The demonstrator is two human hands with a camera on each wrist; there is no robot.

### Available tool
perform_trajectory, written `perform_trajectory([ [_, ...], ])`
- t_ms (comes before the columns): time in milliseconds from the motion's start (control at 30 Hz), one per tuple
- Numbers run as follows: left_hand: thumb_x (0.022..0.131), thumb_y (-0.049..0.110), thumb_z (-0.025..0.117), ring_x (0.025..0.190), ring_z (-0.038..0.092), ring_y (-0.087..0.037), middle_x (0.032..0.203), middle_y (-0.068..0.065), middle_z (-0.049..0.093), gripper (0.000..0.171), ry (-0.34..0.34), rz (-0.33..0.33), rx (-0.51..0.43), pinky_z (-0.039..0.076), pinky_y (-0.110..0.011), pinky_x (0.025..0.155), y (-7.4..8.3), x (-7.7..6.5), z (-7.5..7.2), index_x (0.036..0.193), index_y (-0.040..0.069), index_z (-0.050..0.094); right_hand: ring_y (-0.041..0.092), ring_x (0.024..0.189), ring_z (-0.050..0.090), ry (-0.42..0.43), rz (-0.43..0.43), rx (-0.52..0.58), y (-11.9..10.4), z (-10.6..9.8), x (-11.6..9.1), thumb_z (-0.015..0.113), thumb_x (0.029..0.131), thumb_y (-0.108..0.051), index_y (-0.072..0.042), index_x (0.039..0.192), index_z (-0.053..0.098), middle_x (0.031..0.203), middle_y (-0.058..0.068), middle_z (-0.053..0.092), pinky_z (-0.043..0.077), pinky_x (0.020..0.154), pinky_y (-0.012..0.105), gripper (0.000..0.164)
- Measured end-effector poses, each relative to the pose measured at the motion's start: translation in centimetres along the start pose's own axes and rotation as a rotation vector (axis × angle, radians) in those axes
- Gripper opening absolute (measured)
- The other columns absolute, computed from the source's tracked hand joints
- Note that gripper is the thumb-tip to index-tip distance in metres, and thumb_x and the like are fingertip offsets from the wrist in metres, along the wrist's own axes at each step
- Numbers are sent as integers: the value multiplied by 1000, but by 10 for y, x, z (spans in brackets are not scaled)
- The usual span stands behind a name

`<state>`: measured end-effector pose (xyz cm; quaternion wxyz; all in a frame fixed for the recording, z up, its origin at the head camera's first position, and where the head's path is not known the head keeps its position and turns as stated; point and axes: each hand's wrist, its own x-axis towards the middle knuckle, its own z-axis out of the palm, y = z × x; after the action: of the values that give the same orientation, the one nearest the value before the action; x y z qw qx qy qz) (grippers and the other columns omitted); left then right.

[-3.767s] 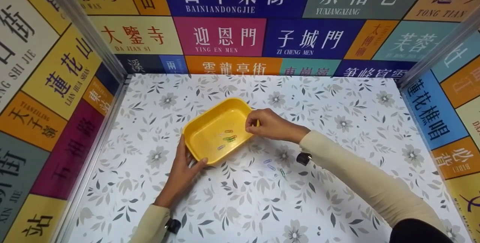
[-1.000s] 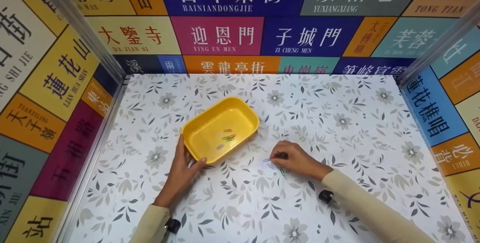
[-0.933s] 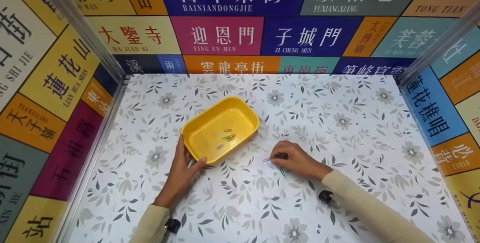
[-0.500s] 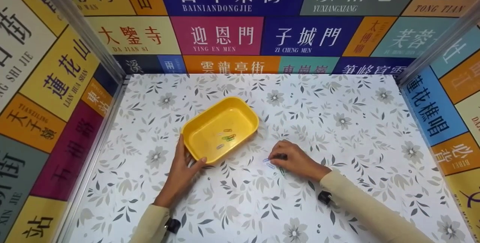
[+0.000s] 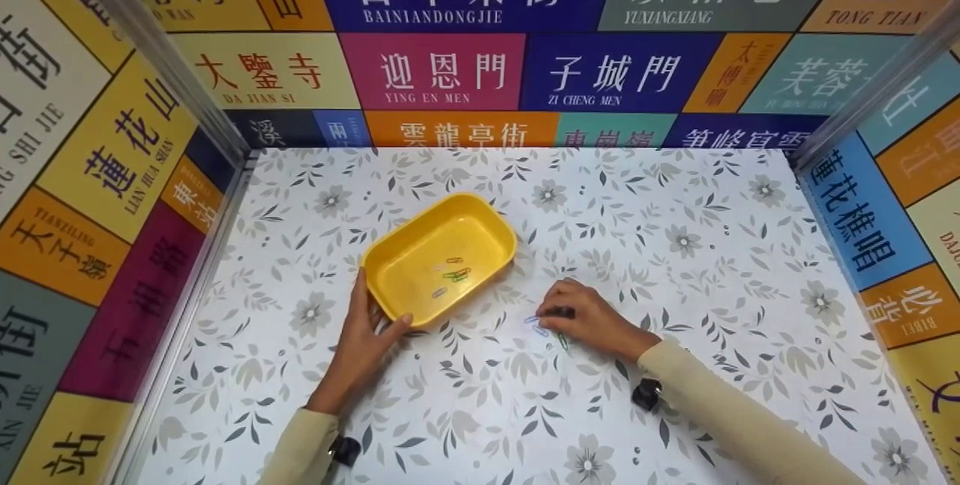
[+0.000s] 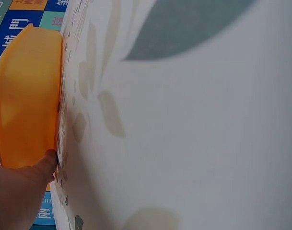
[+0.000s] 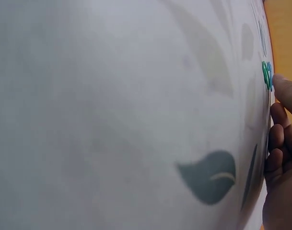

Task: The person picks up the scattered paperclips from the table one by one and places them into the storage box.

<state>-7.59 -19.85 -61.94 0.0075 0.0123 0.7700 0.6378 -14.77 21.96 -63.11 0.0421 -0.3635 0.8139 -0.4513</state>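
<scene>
A yellow plastic tray (image 5: 439, 208) sits on the table in the head view, tilted at an angle to its edges. Inside lie several paper clips (image 5: 457, 275), orange, green and pale. My left hand (image 5: 367, 339) grips its near left corner, thumb (image 6: 47, 163) against the near wall and fingers along the left end, partly hidden. Right of the tray, my right hand (image 5: 589, 320) is down at the tabletop with curled fingers, thumb and index finger pinching at a purple paper clip (image 5: 531, 321). Beside it lie another purple clip (image 5: 540, 330) and a green paper clip (image 7: 265, 75).
The tabletop (image 5: 300, 380) has a white covering printed with grey leaves and flowers. Panels with large printed characters stand at the back (image 5: 450, 69), left and right. Both wrists wear a black device, such as the right one (image 5: 646, 393).
From the tray's right end, my right hand has come down and right to the loose clips. Over the last second it stays there with slight movement. The left hand keeps its hold.
</scene>
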Motion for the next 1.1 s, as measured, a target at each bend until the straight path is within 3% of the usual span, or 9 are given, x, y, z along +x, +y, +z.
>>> perform_trajectory([
  [267, 102, 22, 82, 168, 22, -30, 186, -5, 2, 116, 8, -18, 29, 28, -43, 134, 0, 0, 0, 179, 26, -6, 22, 96, 63, 54, -71, 7, 7, 5, -2, 90, 91, -6, -12, 104, 87, 103, 2, 72, 51, 86, 23, 15],
  [500, 103, 19, 80, 167, 25, -30, 186, -1, 1, 116, 6, -20, 30, 28, -41, 134, 2, -1, 1, 178, 28, -7, 36, 87, 62, 139, -124, 45, -12, 10, 3, 90, 80, 14, 1, 95, 85, 93, 18, 71, 49, 82, 28, 21],
  [633, 102, 21, 81, 167, 25, -29, 185, 0, 1, 116, 4, -19, 31, 29, -39, 133, 2, -1, 0, 179, 27, -7, 38, 86, 61, 160, -145, 40, -18, 10, 4, 90, 77, 18, 4, 94, 84, 91, 20, 69, 49, 81, 30, 22],
  [900, 102, 23, 82, 167, 25, -29, 185, -1, 5, 116, 3, -7, 28, 28, -42, 134, 2, -1, 0, 179, 27, -6, 27, 91, 61, 139, -107, -3, 1, 14, -3, 91, 86, 2, -8, 99, 87, 96, 7, 70, 49, 82, 26, 17],
  [1100, 104, 24, 80, 168, 23, -29, 185, -5, 3, 114, 8, -28, 51, 29, -44, 134, 1, -1, 1, 179, 25, -6, 23, 94, 61, 111, -118, -5, 3, 12, -4, 86, 94, -3, -13, 101, 87, 99, 3, 70, 50, 83, 30, 13],
])
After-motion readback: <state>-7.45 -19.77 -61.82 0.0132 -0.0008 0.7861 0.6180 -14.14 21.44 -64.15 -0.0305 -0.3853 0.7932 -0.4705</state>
